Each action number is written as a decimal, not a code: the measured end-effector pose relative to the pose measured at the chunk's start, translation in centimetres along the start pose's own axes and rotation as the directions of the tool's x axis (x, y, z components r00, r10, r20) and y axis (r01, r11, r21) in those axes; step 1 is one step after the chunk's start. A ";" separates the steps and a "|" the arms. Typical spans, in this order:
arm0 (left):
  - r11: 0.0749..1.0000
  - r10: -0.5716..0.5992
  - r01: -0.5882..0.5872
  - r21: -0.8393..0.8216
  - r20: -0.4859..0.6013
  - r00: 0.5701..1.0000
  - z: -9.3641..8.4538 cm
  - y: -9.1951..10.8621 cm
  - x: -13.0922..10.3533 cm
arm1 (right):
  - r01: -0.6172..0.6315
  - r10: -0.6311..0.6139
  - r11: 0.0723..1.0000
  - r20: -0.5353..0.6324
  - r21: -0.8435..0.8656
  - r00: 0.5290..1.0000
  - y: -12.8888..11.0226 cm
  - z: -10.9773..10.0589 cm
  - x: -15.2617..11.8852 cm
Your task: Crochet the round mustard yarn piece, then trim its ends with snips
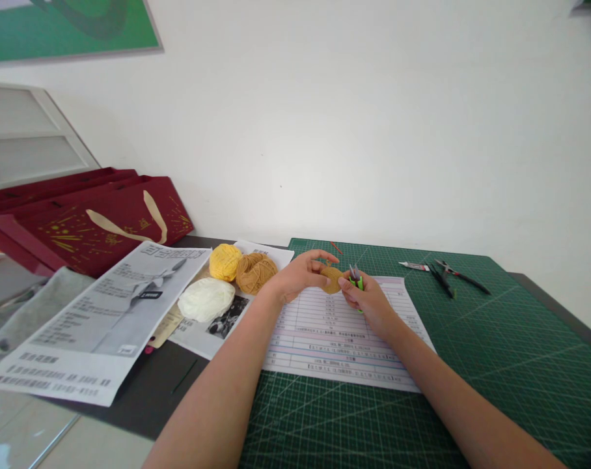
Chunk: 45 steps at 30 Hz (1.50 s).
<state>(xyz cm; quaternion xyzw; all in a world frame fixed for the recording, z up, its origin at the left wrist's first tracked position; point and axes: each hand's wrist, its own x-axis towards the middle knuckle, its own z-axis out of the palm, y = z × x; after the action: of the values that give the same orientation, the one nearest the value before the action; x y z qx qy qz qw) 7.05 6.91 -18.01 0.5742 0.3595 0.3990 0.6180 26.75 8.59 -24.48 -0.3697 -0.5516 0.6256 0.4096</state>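
A small tan, rounded piece (332,280) is held between my two hands, above a printed sheet (344,352). My left hand (302,277) pinches its left side, with the index finger stretched out above it. My right hand (366,296) touches the piece's right edge with thumb and finger and also holds small green-handled scissors (357,280), blades pointing up and away. Left of my hands lie a tan yarn ball (256,273), a yellow yarn ball (225,262) and a white yarn bundle (206,300).
A green cutting mat (471,352) covers the table's right side. On it lie pliers (464,277), a black tool (440,281), a white tube (413,266) and a red stick (336,247). At left are a printed page (105,319) and dark red bags (105,225).
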 end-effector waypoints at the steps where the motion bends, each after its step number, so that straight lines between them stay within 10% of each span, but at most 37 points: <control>1: 1.000 0.001 -0.001 0.001 -0.001 1.000 0.0 0.0 0.0 | 0.001 -0.001 1.000 0.000 0.001 1.000 0.0 0.0 0.0; 45: 0.997 0.018 -0.018 0.073 0.004 1.000 0.3 -0.4 0.2 | 0.012 -0.013 0.999 0.029 0.040 0.999 -0.5 0.2 -0.3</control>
<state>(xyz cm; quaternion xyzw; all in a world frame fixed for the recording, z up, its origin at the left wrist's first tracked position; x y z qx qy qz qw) 7.43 6.98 -18.42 0.6001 0.3676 0.3904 0.5936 26.73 8.22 -23.94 -0.3487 -0.5472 0.6393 0.4127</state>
